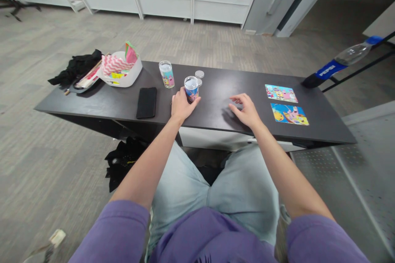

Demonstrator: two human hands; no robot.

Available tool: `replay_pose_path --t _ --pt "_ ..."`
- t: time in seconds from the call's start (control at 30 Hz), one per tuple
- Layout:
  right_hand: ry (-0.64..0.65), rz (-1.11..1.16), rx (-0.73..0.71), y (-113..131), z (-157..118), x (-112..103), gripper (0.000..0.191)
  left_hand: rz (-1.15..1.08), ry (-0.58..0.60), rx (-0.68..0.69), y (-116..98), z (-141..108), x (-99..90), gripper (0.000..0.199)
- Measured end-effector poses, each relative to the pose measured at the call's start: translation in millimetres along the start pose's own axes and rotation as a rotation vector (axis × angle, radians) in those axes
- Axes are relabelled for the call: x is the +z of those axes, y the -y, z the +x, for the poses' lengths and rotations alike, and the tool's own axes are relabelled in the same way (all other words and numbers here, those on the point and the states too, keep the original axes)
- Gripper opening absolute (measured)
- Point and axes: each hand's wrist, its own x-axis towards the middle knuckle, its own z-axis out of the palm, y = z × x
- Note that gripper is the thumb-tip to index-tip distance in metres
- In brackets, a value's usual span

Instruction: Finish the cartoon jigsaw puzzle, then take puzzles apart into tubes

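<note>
Our left hand [181, 107] wraps around a clear printed cup [191, 90] standing near the middle of the tabletop [216, 109]. We have our right hand [246, 111] to its right, holding nothing, thumb and fingers spread apart. Just left and farther off, we see a second printed cup [167, 75]; two pale discs [199, 74] lie on the held cup's far right. A black phone [146, 102] lies left of our left hand, two colourful picture cards [289, 114] right of our right hand.
</note>
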Motion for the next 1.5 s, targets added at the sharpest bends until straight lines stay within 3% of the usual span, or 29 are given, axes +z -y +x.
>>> replay_pose_path --t 0.1,0.27,0.5,0.67,1.23,1.5 --pt "-0.015 0.022 0.053 -9.4 -16.9 1.2 0.048 0.004 -0.067 -0.039 0.3 0.7 -0.3 0.054" --pt "-0.002 0.048 0.092 -15.3 -19.6 7.8 0.055 0.046 -0.180 -0.136 5.4 2.9 -5.0 0.057" --pt "0.029 0.055 0.110 -16.4 -17.9 8.5 0.050 0.069 -0.265 -0.228 24.7 16.0 -30.5 0.060" --pt "0.010 0.072 0.105 -12.9 -18.0 8.9 0.045 0.074 -0.273 -0.224 35.4 19.7 -41.7 0.062" --pt "0.016 -0.034 0.094 -16.1 -18.2 13.3 0.036 0.064 -0.233 -0.205 35.1 20.7 -39.3 0.060" --pt "0.069 -0.117 0.115 -4.7 -17.0 9.6 0.053 0.073 -0.324 -0.107 25.6 -3.9 -47.6 0.092"
